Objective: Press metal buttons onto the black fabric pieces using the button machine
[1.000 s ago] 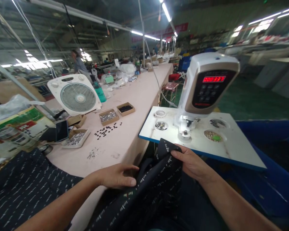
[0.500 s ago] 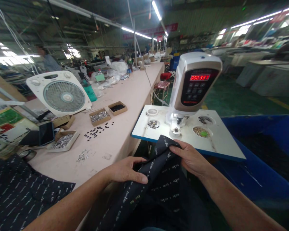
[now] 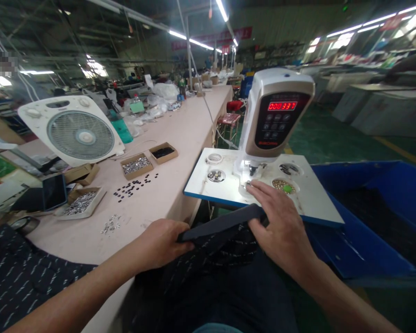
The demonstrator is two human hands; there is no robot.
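A dark garment (image 3: pixel 222 249) with small white print hangs between my hands, its plain band (image 3: pixel 225 222) stretched from one to the other. My left hand (image 3: pixel 162 243) is closed around the band's left end. My right hand (image 3: pixel 280 222) has the band's other end between thumb and fingers, while its foremost fingers reach out to the lower die of a white snap press (image 3: pixel 280 111). Whether those fingertips hold a small part cannot be made out. The press has a lit red display and stands on a white board (image 3: pixel 225 194) with round wells of metal parts.
On the long table (image 3: pixel 180 180) at left are boxes of metal pieces (image 3: pixel 137 165), scattered black caps (image 3: pixel 133 187), a fan (image 3: pixel 85 134) and a phone (image 3: pixel 54 192). Another printed dark garment (image 3: pixel 31 277) lies at lower left. A blue bin (image 3: pixel 395 185) stands at right.
The garment has turned so its plain band now faces up. My right hand has opened its front fingers toward the press die. My left hand has shifted slightly left. The view has moved a little.
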